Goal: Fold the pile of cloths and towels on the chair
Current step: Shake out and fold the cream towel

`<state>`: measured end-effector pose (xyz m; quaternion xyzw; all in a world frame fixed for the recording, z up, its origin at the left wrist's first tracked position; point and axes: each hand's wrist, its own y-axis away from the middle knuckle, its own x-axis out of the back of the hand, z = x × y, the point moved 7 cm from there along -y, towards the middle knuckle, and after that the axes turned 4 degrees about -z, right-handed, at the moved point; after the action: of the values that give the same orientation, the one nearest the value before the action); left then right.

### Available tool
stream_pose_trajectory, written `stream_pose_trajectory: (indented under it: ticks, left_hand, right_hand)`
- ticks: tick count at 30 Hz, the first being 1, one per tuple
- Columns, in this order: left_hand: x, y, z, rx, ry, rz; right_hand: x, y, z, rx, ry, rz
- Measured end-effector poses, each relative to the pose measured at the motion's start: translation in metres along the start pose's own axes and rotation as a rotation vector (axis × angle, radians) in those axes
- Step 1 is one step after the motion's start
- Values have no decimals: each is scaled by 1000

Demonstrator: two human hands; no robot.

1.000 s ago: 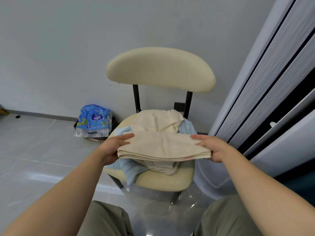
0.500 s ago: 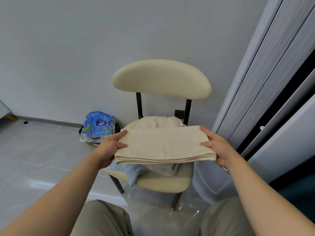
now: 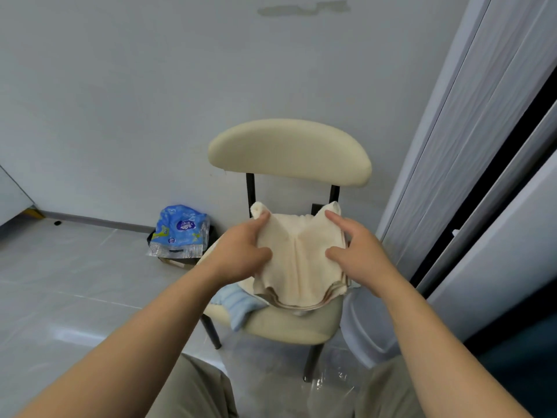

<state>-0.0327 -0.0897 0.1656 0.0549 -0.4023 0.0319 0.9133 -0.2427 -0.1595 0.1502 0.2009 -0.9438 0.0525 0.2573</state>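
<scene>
Folding the cream towel [image 3: 301, 267] in half: left hand [image 3: 238, 256] and right hand [image 3: 360, 256] pinch opposite ends; next, likely press halves together.

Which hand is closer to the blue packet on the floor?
Left. The left hand grips the left edge of the cream towel, on the side towards the blue packet. The right hand holds the towel's opposite edge, farther from the packet.
</scene>
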Motion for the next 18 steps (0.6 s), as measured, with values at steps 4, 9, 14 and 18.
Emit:
stream_pose_trajectory:
  ticks: [4,9,14,18]
  left_hand:
    - [-15,1,27,-85,-91,-33]
    - [-26,7,45,-165,-104,-63]
    - [-27,12,48,-178,-75,-71]
    - [-28,12,45,-141,43,-81]
  right_hand:
    - [-16,11,-25,74,74,-11]
    - [-31,19,-32,84,30,-70]
    - [-35,24,-36,122,-95,-81]
    - [-40,27,-32,22,-303,-134]
